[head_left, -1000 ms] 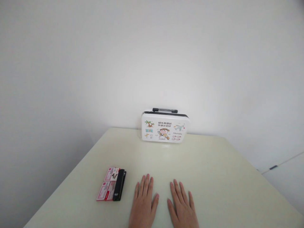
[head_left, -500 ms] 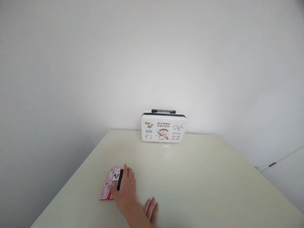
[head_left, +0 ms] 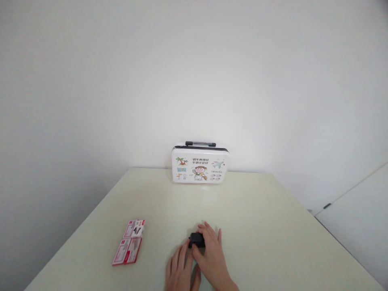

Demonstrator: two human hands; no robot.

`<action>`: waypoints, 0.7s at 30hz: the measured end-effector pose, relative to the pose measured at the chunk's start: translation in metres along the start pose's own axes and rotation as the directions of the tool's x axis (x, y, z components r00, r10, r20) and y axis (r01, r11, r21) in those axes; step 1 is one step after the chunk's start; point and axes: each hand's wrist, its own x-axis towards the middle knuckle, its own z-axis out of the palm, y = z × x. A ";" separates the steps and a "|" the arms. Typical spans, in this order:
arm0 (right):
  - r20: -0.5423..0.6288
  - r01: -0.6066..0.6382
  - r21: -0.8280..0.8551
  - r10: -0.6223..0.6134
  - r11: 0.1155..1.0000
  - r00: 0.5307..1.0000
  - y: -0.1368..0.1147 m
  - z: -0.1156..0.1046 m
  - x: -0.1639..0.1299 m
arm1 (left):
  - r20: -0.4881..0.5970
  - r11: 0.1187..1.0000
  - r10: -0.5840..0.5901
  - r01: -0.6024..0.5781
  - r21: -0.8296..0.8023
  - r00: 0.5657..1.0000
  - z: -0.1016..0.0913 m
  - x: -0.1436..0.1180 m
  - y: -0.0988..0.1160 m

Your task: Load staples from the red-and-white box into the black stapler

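From the head view, your right hand [head_left: 212, 252] rests over a small black stapler [head_left: 196, 240] at the desk's [head_left: 273, 226] near middle, its fingers [head_left: 209, 230] closed on it, while your left hand [head_left: 178, 271] lies just beside, fingers together and touching its near end. The red-and-white packet [head_left: 129, 247] lies at nine o'clock from the stapler, well apart, and the little white case [head_left: 200, 167] stands at twelve o'clock against the wall.
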 end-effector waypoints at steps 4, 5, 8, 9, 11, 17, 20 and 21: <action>-0.183 -0.096 -0.035 0.088 0.995 0.979 -0.005 0.016 0.001 | 0.049 0.999 0.033 -0.034 0.028 0.998 0.006 0.008 0.006; -0.217 -0.103 -0.018 0.096 0.995 0.971 -0.008 0.019 0.004 | 0.056 0.999 0.029 -0.031 0.038 0.998 0.005 0.008 0.005; -0.287 -0.080 0.255 0.154 0.964 0.946 -0.012 0.021 0.018 | 0.040 0.998 0.003 -0.005 0.058 0.999 -0.002 0.012 0.001; -0.297 -0.072 0.435 0.219 0.897 0.929 -0.010 0.020 0.024 | 0.025 0.998 -0.006 0.004 0.063 1.000 -0.006 0.014 -0.001; -0.274 -0.048 0.746 0.373 0.664 0.886 0.000 0.016 0.034 | -0.005 0.997 -0.018 0.018 0.072 1.000 -0.012 0.020 -0.002; -0.157 -0.017 0.966 0.635 0.259 0.756 0.044 0.001 0.039 | -0.017 0.999 -0.023 0.024 0.035 1.000 -0.019 0.032 -0.001; -0.037 -0.060 0.990 0.661 0.124 0.749 0.062 -0.008 0.022 | -0.048 1.000 -0.024 0.023 -0.011 0.999 -0.029 0.036 -0.015; -0.008 -0.072 0.993 0.669 0.093 0.743 0.066 -0.010 0.014 | -0.072 0.998 -0.062 0.062 -0.010 0.995 -0.036 0.037 -0.025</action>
